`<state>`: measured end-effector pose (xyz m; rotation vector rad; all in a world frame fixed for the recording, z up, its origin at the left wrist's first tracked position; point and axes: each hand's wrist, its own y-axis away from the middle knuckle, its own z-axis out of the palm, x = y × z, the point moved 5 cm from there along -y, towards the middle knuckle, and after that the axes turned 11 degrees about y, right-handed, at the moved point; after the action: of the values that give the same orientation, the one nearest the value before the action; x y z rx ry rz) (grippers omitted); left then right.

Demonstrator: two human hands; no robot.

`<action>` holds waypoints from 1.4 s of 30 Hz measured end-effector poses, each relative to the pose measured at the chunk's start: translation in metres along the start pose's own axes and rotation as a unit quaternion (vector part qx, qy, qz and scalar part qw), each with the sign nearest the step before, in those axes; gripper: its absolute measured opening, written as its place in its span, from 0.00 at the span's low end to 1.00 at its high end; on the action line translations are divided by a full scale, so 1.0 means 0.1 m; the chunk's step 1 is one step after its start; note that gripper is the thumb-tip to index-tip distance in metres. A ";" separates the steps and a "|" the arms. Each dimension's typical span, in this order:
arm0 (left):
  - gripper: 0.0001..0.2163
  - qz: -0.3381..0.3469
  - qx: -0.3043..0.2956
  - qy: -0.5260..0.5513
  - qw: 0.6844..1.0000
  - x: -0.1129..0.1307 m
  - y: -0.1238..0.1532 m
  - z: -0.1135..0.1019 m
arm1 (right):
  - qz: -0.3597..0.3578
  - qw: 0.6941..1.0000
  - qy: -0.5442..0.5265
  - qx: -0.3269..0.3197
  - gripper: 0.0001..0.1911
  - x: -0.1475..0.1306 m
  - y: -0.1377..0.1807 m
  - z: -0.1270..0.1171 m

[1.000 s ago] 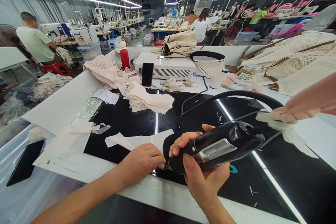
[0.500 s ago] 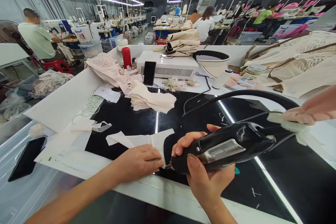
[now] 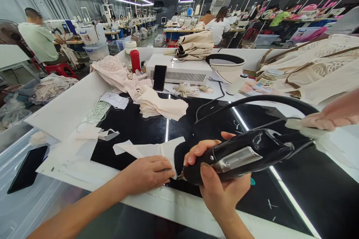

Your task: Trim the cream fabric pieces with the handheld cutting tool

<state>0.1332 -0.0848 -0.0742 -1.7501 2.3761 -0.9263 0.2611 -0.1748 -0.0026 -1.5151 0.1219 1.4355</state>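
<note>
My right hand [image 3: 221, 190] is wrapped round a black handheld power tool [image 3: 238, 157] with a silver plate on its side. The tool lies tilted, its narrow metal tip pointing left, and a thick black cable leaves its rear end. At that tip is the edge of a cream fabric piece [image 3: 151, 150], spread over a black board [image 3: 218, 115]. My left hand [image 3: 150, 173] presses on this fabric with fingers together, just left of the tip; its fingertips partly hide the edge. At right, another person's hand [image 3: 333, 117] is by some pale cloth [image 3: 300, 129] near the cable.
Behind the board are a stack of cream cut pieces [image 3: 162, 104], a phone [image 3: 159, 77], a red bottle [image 3: 135, 61] and a white vented box [image 3: 179, 69]. Pale green cord [image 3: 98, 112] lies left. A second phone [image 3: 27, 170] rests at far left. Garments [image 3: 322, 59] are piled right.
Very little differs. Both my hands, the tool and the fabric stay nearly in place, and the other person's hand has hardly shifted.
</note>
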 end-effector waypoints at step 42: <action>0.08 -0.011 0.019 0.035 0.999 0.01 -0.01 -0.03 | 0.019 1.000 0.003 0.024 0.25 0.01 -0.04 0.02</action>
<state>0.1322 -0.0849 -0.0713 -1.7633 2.3679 -1.0448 0.2624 -0.1710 -0.0008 -1.4853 0.1893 1.4485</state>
